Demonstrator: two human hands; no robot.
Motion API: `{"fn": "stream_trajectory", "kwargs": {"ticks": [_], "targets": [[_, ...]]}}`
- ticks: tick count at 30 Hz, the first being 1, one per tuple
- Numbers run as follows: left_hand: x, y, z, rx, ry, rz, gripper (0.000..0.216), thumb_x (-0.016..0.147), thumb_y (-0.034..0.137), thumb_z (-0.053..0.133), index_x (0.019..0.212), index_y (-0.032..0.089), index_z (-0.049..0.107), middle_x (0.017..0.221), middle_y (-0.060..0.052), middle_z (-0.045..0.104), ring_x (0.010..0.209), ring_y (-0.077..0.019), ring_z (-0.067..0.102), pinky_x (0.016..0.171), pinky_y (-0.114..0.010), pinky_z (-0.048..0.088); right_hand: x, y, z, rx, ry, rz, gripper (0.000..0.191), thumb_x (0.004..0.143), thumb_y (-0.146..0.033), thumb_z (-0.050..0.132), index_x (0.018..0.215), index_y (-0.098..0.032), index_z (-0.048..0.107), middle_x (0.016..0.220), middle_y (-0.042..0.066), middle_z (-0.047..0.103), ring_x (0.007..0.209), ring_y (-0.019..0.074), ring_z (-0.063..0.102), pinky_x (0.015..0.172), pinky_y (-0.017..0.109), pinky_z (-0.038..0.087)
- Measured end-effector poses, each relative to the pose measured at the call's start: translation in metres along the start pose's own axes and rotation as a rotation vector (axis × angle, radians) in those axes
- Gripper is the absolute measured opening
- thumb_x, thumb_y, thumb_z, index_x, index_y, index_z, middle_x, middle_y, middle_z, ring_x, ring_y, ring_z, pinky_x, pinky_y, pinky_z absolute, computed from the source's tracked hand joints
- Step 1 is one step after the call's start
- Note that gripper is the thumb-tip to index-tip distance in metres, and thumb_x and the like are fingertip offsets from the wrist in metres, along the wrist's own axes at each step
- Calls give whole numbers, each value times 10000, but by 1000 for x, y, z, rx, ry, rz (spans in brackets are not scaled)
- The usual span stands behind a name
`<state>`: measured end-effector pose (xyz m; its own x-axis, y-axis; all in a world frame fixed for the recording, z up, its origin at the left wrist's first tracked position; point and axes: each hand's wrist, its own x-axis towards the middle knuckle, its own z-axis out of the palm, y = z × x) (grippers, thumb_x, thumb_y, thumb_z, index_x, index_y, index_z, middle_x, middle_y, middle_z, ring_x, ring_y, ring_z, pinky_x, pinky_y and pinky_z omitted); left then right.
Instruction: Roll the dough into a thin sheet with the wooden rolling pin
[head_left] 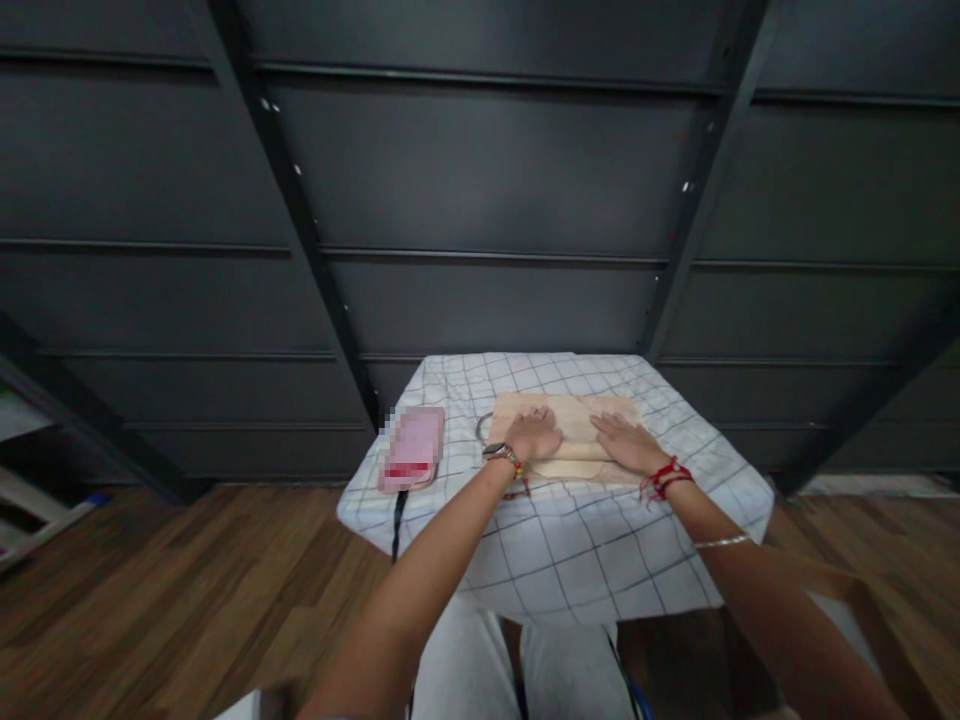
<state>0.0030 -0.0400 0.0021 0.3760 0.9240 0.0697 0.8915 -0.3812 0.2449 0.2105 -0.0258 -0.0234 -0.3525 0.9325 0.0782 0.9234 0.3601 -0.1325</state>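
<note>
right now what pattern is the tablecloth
White tablecloth with a thin dark grid of checks, clearest in the head view.

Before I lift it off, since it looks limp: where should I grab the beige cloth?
Probably by its far corners, coming from above. The beige cloth lies flat on the checked table, and the left hand and right hand press on its near part, leaving the far edge free.
</note>
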Motion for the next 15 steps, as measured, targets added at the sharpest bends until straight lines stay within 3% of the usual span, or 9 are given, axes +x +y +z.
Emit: {"fn": "stream_trajectory", "kwargs": {"ticks": [3,7,11,15], "targets": [[-8,4,-1,47,-79,-8,427,959,275,280,1311,72,413,1453,-187,353,1325,-285,335,1062,-466,263,-15,-6,-2,-15,-27,42,534,956,-346,177,1439,-215,362,1498,60,316,1378,264,263,1076,525,255],[-18,6,-2,64,-166,31,444,951,292,218,1326,132,393,1470,-144,346,1341,-250,335,1057,-425,290,-34,-13,-4,-39,0,4,534,955,-332,181,1440,-202,362,1488,41,338,1376,252,271,1069,477,299],[-23,6,-2,37,-172,54,431,952,293,203,1318,173,396,1440,-126,400,1330,-244,357,1041,-389,304,-43,-15,-3,-47,23,-26,530,956,-317,181,1444,-204,357,1476,22,363,1365,247,296,1058,437,327],[-19,5,-1,35,-149,59,439,965,300,200,1323,153,408,1442,-143,390,1328,-285,346,1043,-428,290,-38,-15,-4,-31,57,-47,506,974,-352,193,1411,-226,414,1432,44,439,1329,243,360,1066,419,311]]}}
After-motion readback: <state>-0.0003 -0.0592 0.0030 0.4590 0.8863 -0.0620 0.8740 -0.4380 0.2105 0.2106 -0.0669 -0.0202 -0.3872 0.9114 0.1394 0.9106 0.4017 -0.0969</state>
